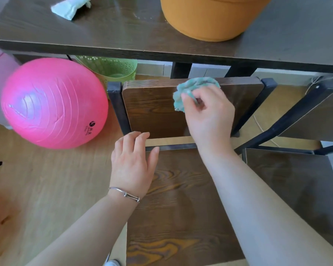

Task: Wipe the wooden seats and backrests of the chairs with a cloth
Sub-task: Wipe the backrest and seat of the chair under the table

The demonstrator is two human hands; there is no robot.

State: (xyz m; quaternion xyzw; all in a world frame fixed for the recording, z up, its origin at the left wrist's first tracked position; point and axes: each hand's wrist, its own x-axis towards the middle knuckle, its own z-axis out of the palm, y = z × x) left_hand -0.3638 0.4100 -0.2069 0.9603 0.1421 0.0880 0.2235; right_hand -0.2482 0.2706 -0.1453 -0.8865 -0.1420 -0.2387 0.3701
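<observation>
Table behind upright crosswise backrest, cloth against it

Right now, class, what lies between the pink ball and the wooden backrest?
In the head view, the chair's black frame post stands between the ball and the backrest.

Cloth partly under right hand.

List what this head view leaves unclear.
All in the head view:
- The backrest under the teal cloth and right hand: covered.
- The orange container: top cut by upper edge.
- Print on the pink ball: too small to read.
- The neighbouring chair: cut by right edge.
</observation>
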